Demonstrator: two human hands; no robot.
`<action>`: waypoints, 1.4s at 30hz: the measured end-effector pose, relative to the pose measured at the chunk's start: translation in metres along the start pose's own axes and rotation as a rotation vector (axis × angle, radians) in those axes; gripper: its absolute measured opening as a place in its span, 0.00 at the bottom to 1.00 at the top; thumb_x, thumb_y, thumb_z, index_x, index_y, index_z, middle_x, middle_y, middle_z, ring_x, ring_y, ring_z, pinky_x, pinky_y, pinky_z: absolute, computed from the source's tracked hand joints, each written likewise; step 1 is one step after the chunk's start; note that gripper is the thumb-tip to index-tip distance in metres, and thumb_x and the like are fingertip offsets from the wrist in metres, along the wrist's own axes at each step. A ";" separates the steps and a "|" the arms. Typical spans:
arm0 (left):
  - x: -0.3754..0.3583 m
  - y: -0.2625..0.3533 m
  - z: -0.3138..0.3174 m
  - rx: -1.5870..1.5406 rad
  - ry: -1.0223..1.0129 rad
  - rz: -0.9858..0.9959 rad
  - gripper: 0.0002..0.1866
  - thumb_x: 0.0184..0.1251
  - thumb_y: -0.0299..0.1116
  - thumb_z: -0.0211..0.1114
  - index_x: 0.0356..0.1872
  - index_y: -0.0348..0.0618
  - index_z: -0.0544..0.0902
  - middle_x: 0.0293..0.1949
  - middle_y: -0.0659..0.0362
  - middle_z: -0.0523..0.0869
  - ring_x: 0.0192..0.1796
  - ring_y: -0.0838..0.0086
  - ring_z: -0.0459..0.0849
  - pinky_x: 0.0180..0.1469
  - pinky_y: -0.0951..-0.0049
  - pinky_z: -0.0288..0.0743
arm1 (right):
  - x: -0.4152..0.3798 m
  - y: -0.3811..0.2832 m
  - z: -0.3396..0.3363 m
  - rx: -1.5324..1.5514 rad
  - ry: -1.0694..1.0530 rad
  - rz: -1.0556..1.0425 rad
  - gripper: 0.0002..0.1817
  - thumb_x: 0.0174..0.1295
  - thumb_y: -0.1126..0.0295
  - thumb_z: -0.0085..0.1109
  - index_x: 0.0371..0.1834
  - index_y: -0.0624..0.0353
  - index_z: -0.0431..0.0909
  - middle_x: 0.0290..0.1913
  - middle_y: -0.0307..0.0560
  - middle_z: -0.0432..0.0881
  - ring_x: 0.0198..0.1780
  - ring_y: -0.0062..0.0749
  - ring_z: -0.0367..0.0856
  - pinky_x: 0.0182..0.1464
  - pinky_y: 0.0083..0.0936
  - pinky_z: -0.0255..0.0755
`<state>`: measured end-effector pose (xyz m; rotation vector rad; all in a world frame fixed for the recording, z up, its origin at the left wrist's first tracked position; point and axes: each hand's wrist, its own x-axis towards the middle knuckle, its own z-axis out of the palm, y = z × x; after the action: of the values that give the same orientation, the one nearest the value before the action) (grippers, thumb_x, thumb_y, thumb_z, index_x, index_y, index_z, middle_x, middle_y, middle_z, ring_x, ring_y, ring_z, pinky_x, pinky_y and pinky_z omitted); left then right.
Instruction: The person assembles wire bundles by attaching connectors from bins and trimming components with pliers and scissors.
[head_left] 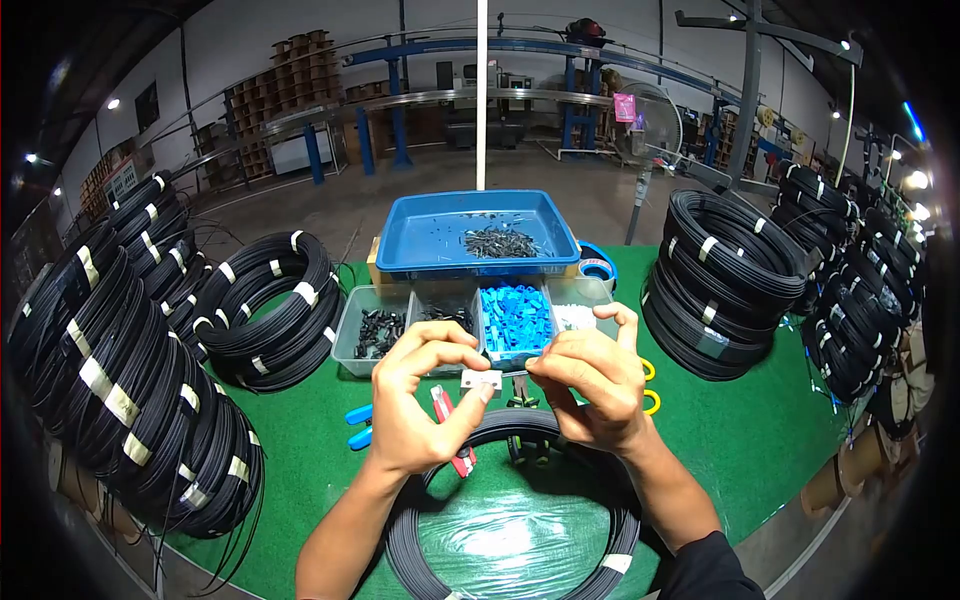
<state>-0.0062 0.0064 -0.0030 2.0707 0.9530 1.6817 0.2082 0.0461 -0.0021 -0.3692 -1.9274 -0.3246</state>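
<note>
My left hand is closed, pinching a small white rectangular block with small dark holes between thumb and fingers. To its right, my right hand is closed with thumb and forefinger pressed together. Whatever may be in that pinch is too small to make out. Both hands are held above a coil of black cable on the green tabletop. Behind them stands a clear divided box with black parts, blue connectors and white pieces. A red-handled tool lies partly hidden near my left hand.
A blue tray with black scraps stands behind the box. Stacked cable coils rise at left and right. Blue handles, yellow scissor handles and dark-handled pliers lie nearby. A fan stands beyond.
</note>
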 end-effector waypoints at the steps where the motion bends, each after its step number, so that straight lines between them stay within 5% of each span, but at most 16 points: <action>1: -0.001 -0.001 0.001 0.010 0.013 0.008 0.09 0.51 0.25 0.71 0.35 0.35 0.85 0.46 0.51 0.81 0.49 0.70 0.80 0.55 0.71 0.72 | 0.000 0.000 0.000 -0.001 -0.004 -0.009 0.14 0.47 0.76 0.72 0.39 0.53 0.84 0.33 0.35 0.84 0.36 0.27 0.84 0.57 0.48 0.59; 7: 0.001 -0.010 -0.007 0.002 0.128 0.047 0.05 0.48 0.23 0.70 0.27 0.39 0.84 0.39 0.53 0.84 0.43 0.69 0.84 0.50 0.70 0.77 | -0.002 0.005 0.000 -0.026 -0.016 -0.021 0.13 0.48 0.75 0.71 0.39 0.53 0.84 0.34 0.35 0.83 0.37 0.27 0.84 0.55 0.48 0.59; 16: 0.001 -0.005 -0.007 0.041 0.010 0.066 0.11 0.48 0.24 0.71 0.36 0.35 0.88 0.45 0.51 0.82 0.48 0.68 0.82 0.55 0.71 0.73 | -0.002 0.001 0.001 -0.023 -0.010 -0.035 0.13 0.48 0.74 0.71 0.39 0.53 0.85 0.34 0.35 0.83 0.37 0.27 0.84 0.55 0.48 0.58; 25: 0.002 -0.010 -0.008 -0.013 0.144 0.087 0.05 0.46 0.21 0.69 0.27 0.37 0.85 0.39 0.53 0.84 0.43 0.70 0.84 0.48 0.71 0.77 | -0.003 0.002 0.002 -0.026 0.007 -0.022 0.12 0.47 0.73 0.71 0.38 0.53 0.85 0.33 0.35 0.83 0.36 0.27 0.85 0.55 0.48 0.58; 31: 0.003 -0.004 -0.006 0.019 0.107 0.133 0.07 0.46 0.23 0.71 0.30 0.37 0.87 0.42 0.51 0.84 0.46 0.67 0.84 0.52 0.69 0.76 | -0.002 -0.001 0.003 -0.019 0.024 -0.024 0.13 0.47 0.73 0.71 0.38 0.53 0.85 0.33 0.34 0.83 0.36 0.26 0.84 0.56 0.49 0.57; 32: -0.001 -0.005 -0.004 -0.033 0.050 0.062 0.08 0.50 0.25 0.70 0.33 0.35 0.86 0.47 0.50 0.81 0.51 0.67 0.80 0.60 0.67 0.69 | -0.002 -0.002 0.003 -0.013 0.015 -0.031 0.13 0.47 0.73 0.71 0.38 0.53 0.85 0.33 0.34 0.83 0.36 0.26 0.84 0.56 0.49 0.57; 42: -0.003 -0.015 -0.006 -0.236 0.186 -0.066 0.04 0.52 0.21 0.69 0.30 0.34 0.85 0.47 0.50 0.82 0.50 0.69 0.81 0.56 0.69 0.73 | -0.005 0.001 0.006 -0.024 0.042 -0.048 0.14 0.45 0.76 0.68 0.38 0.55 0.85 0.33 0.35 0.83 0.35 0.26 0.84 0.55 0.48 0.55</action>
<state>-0.0168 0.0149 -0.0127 1.7389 0.8212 1.8765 0.2055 0.0483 -0.0089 -0.3300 -1.8948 -0.3839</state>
